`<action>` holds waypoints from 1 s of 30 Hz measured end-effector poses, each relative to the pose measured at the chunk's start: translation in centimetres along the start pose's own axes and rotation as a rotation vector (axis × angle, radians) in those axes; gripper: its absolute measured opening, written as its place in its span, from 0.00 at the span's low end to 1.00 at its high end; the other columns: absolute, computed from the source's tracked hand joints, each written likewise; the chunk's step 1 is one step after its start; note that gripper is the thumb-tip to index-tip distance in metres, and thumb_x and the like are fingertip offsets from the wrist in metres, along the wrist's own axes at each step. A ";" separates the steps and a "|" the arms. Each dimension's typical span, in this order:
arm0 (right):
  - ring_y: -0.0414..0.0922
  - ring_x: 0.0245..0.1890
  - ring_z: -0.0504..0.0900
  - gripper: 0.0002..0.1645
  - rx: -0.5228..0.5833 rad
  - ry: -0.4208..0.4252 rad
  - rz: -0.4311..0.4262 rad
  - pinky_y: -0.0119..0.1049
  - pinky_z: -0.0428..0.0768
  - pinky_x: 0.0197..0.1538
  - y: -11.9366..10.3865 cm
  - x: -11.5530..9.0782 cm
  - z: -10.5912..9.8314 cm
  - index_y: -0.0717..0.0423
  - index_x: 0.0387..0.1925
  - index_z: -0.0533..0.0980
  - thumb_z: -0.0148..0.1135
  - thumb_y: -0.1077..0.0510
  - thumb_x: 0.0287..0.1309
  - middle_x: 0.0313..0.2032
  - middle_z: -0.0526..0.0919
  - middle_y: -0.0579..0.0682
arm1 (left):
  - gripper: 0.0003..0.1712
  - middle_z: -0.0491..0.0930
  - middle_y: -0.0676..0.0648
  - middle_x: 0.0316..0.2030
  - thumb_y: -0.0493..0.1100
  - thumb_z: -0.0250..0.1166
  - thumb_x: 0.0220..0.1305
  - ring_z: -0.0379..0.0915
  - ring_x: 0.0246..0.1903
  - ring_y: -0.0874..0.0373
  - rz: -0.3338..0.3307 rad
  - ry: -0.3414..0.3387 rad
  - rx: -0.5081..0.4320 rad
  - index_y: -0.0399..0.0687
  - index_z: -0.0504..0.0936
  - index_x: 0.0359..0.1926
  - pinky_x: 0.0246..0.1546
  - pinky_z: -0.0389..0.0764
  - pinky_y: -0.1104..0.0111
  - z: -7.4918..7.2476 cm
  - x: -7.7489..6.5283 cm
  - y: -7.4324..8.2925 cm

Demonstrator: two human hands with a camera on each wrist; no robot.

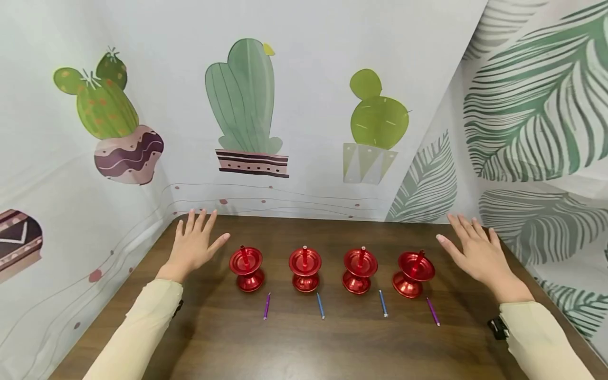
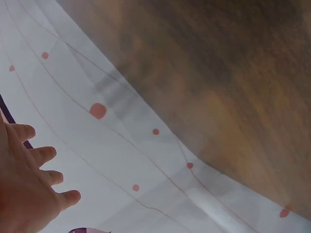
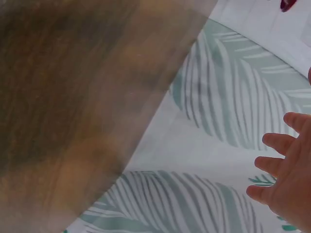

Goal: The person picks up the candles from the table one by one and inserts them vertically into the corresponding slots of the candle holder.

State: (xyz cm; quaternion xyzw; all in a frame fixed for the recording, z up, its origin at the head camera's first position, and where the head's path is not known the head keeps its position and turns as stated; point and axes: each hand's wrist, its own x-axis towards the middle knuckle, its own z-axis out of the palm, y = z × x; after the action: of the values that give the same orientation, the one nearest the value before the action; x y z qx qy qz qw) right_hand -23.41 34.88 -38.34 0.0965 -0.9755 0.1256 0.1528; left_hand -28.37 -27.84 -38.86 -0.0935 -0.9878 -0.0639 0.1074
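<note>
Four red pedestal holders (image 1: 305,270) are standing in a row on the worktop (image 1: 294,348); four candle-like sticks (image 1: 320,306) are lying nearer us, one before each; our left grip (image 1: 192,248) and right grip (image 1: 480,256) are flanking the row, fingers spread, holding nothing; we are probably only pausing, the next move seemingly calling for reaching inward and pinching a stick.
</note>
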 end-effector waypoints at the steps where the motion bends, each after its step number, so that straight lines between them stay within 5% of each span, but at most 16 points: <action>1: 0.71 0.69 0.44 0.43 0.001 0.004 -0.003 0.69 0.34 0.65 -0.1 0.0 -0.1 0.57 0.75 0.45 0.42 0.38 0.71 0.69 0.53 0.71 | 0.49 0.44 0.32 0.73 0.72 0.41 0.68 0.26 0.71 0.33 0.005 0.004 0.003 0.43 0.47 0.75 0.66 0.31 0.37 -0.1 0.0 0.1; 15: 0.69 0.67 0.53 0.39 0.035 0.077 -0.087 0.67 0.41 0.66 -4.1 0.9 -1.3 0.56 0.74 0.51 0.45 0.41 0.71 0.68 0.59 0.68 | 0.44 0.53 0.34 0.71 0.65 0.47 0.70 0.38 0.71 0.35 0.152 0.087 -0.014 0.41 0.53 0.74 0.68 0.40 0.41 -2.0 -0.5 1.6; 25: 0.64 0.70 0.52 0.39 0.126 0.100 -0.171 0.68 0.47 0.65 -7.5 1.9 -1.7 0.56 0.73 0.54 0.49 0.43 0.69 0.70 0.58 0.63 | 0.37 0.59 0.37 0.69 0.51 0.58 0.69 0.45 0.71 0.38 0.306 0.090 -0.191 0.39 0.59 0.71 0.66 0.50 0.41 -3.3 -1.4 2.3; 30: 0.63 0.70 0.52 0.38 0.154 0.116 -0.209 0.65 0.48 0.67 -9.1 2.3 -1.8 0.58 0.72 0.56 0.50 0.43 0.69 0.70 0.58 0.64 | 0.35 0.63 0.36 0.67 0.47 0.62 0.67 0.50 0.69 0.37 0.375 0.039 -0.321 0.37 0.62 0.69 0.64 0.55 0.41 -3.2 -2.2 2.1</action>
State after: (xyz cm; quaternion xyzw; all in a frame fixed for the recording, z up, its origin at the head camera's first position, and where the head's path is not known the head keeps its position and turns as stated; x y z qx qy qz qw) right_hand -22.99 26.40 -34.02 0.2016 -0.9370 0.1891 0.2135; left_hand -25.20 -26.65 -36.02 -0.2897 -0.9281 -0.2006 0.1202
